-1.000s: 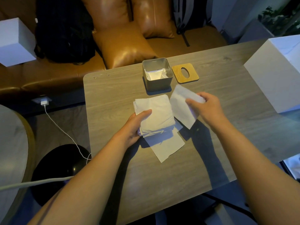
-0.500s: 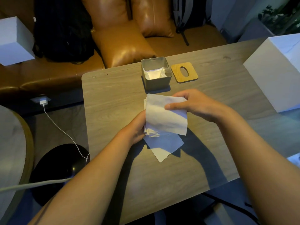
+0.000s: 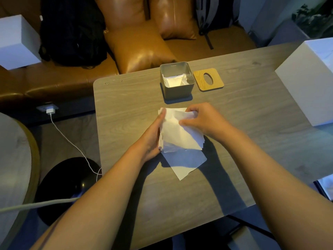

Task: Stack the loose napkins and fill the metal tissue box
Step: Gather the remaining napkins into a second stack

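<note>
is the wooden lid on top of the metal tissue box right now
No, the square wooden lid with the oval slot lies flat on the grey wood-grain table beside the open grey metal tissue box.

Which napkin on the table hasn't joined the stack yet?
The loose napkin lying flat, half under the stack's near edge; the others are squared between both hands.

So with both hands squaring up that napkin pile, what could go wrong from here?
1. One loose napkin lies skewed under the stack, sticking out toward the person; lifting the stack may leave it behind.
2. The left hand only presses the stack's edge while the right hand pinches the top sheets, so lower sheets could fan out.
3. The metal tissue box already holds paper, so the whole stack may not fit.
</note>
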